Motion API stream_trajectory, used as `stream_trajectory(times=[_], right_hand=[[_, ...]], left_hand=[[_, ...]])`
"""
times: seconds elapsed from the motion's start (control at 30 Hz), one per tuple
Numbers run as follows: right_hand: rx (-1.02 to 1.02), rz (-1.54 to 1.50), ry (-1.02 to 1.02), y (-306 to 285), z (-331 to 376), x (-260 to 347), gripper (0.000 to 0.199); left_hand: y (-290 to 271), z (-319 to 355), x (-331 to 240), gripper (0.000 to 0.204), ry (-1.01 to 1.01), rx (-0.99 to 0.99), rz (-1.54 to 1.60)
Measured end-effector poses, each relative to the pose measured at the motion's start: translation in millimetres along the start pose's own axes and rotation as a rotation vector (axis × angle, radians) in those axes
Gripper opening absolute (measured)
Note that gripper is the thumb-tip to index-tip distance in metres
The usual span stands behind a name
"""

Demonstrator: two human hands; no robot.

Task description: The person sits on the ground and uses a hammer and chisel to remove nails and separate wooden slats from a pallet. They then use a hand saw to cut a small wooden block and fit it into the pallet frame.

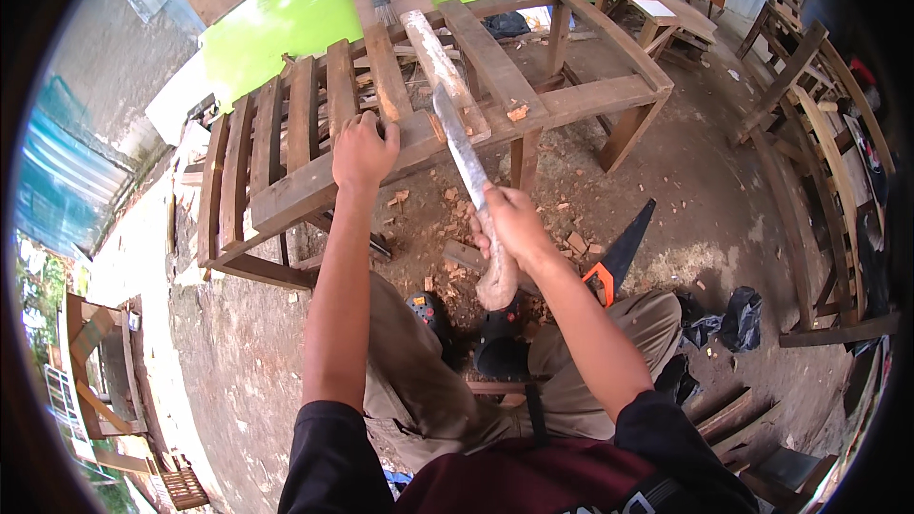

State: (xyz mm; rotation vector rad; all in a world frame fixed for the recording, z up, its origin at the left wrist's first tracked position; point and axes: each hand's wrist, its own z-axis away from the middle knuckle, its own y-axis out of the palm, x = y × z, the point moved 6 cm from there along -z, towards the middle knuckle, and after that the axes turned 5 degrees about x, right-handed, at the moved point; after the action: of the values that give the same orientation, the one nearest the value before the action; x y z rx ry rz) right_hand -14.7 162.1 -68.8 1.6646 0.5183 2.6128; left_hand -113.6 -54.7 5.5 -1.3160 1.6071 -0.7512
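My right hand is wrapped round the pale wooden handle of a machete. Its long grey blade points away from me, with the tip over the front rail of a slatted wooden bench. Beside the blade, a slat with worn whitish paint runs across the bench frame. My left hand is closed over the front rail, fingers curled on its top, left of the blade. A small wood chip lies on the wide slat to the right.
Wood chips litter the floor between my feet and the bench. A handsaw with an orange handle leans near my right knee. Black plastic bags lie to the right, near stacked wooden furniture. A broom stands behind the bench.
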Motion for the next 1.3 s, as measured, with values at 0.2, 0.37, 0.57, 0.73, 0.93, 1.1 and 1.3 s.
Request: stream_trajectory(times=[0.2, 0.37, 0.57, 0.73, 0.93, 1.1, 1.3], right_hand=[[0.082, 0.055, -0.049, 0.6, -2.6, -4.5, 0.039], [0.084, -0.025, -0.088, 3.8, 0.2, -11.2, 0.041], [0.027, -0.037, -0.175, -0.8, 3.5, -10.9, 0.042], [0.048, 0.011, -0.11, -5.2, 4.7, -13.6, 0.042], [-0.003, -0.178, -0.201, -0.1, 13.7, -22.0, 0.042], [0.011, 0.005, -0.096, 3.4, 18.8, -40.7, 0.044], [0.031, -0.061, -0.157, 2.6, 23.0, -46.2, 0.045]], left_hand=[[0.1, 0.9, 0.4, 0.032, -0.012, -0.009, 0.008], [-1.8, 0.3, 0.2, 0.032, 0.011, -0.036, 0.012], [-2.3, 0.2, -0.3, 0.032, 0.041, -0.04, 0.0], [-1.9, -0.4, 0.8, 0.032, 0.032, -0.043, -0.007], [-2.2, 0.8, 1.5, 0.032, 0.023, -0.033, 0.008], [-1.9, 0.2, 2.7, 0.032, 0.019, -0.039, 0.02], [-0.6, 0.3, 4.3, 0.032, -0.002, -0.03, 0.022]])
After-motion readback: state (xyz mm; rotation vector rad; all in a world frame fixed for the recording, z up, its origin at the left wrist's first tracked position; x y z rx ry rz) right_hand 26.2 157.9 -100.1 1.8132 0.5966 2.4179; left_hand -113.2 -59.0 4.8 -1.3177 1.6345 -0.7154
